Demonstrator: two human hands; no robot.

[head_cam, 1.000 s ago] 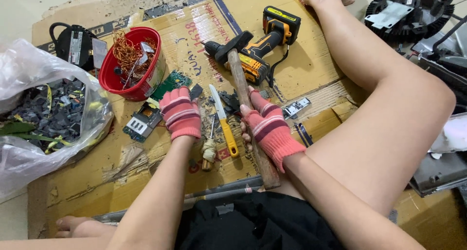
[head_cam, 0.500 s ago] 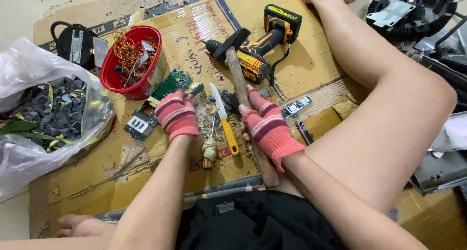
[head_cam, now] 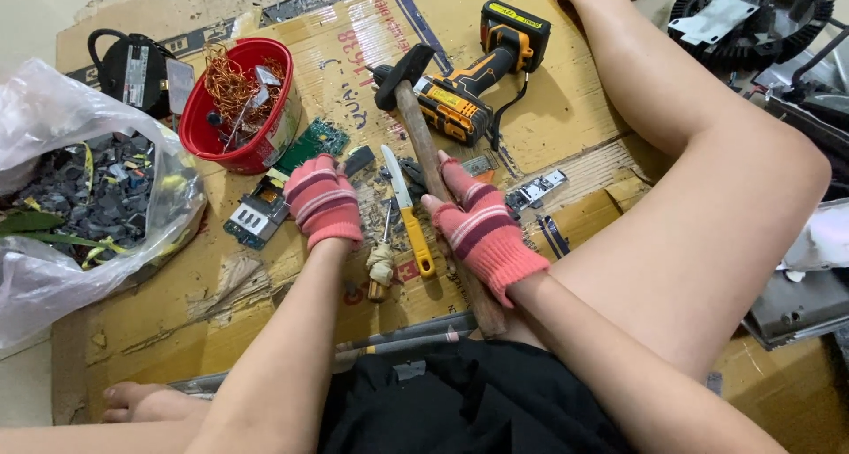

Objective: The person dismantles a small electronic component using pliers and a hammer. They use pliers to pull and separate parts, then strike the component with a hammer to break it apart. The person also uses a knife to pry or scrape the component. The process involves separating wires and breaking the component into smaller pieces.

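Note:
My left hand [head_cam: 323,202], in a pink striped fingerless glove, presses its curled fingers down on the cardboard [head_cam: 548,109], closed over a small black part [head_cam: 358,160] beside a green circuit board [head_cam: 318,140]. My right hand [head_cam: 482,228], gloved the same way, lies on the wooden handle of a hammer [head_cam: 416,109], thumb on one side and fingers on the other. The hammer's black head points away from me. Between my hands lie a yellow-handled knife [head_cam: 409,215] and a small tool with a wrapped handle [head_cam: 380,261].
A yellow and black cordless drill [head_cam: 482,83] lies beyond the hammer. A red bowl [head_cam: 199,140] of copper wire stands at the upper left, by a plastic bag [head_cam: 53,268] of dark scraps. My bare legs frame the work spot. Black machine parts [head_cam: 743,21] sit at the right.
My left hand has shifted very slightly on the cardboard. The hammer and my right hand stay where they were.

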